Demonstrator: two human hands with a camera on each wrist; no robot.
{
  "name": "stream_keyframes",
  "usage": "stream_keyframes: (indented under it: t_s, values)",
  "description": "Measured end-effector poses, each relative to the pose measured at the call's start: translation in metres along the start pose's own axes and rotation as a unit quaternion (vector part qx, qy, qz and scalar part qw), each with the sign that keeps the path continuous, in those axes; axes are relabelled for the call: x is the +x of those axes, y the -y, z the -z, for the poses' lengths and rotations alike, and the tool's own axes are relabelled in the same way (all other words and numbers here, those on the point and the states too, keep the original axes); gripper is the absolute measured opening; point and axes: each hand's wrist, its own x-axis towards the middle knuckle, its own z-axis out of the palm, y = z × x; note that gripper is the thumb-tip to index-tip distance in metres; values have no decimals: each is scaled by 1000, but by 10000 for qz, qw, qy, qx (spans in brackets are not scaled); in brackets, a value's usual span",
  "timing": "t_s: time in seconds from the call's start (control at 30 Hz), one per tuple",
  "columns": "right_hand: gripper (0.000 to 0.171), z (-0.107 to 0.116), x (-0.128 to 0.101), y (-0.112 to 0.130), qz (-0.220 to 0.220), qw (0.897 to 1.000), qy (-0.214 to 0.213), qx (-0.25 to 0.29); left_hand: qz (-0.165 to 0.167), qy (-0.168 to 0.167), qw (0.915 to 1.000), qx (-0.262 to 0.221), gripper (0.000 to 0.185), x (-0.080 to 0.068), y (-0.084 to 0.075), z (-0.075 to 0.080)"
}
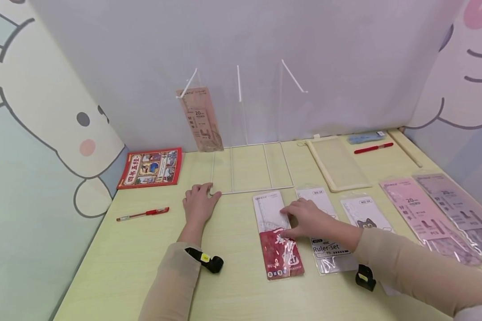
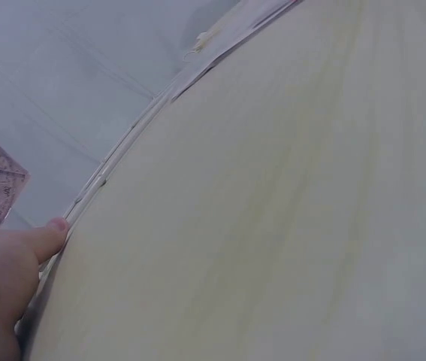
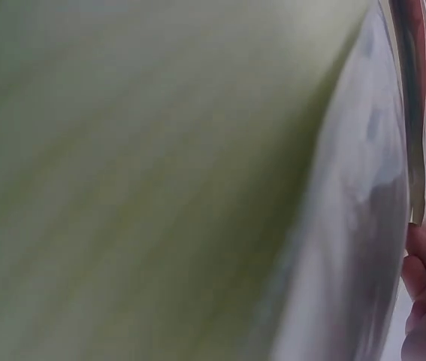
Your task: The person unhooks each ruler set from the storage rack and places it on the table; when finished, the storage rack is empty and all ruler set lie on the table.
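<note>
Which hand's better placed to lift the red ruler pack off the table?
Right, likely. The right hand already rests its fingers on the red ruler pack. The left hand lies flat at the white wire rack's base corner, apart from it.

Stationery display booth: yellow table (image 1: 144, 267), packaged ruler sets (image 1: 329, 232), wire display rack (image 1: 251, 167), cartoon-printed partition walls (image 1: 44, 133).

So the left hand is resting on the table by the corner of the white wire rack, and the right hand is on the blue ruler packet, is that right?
Not quite. The packet under the right hand is red and clear, not blue, as the head view shows. The rest holds: the left hand rests on the table by the corner of the white wire rack.
</note>
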Motion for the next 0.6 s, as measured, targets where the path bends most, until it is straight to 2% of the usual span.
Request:
stream_keyframes:
  t_s: [0.4,0.6]
  values:
    - [64,2,2,-1,-80,10000,-14,21,31,-22,10000,45,53,0,1,0]
    - [61,21,20,3,-55,9997,20,233,1,12,10000,27,54,1,1,1]
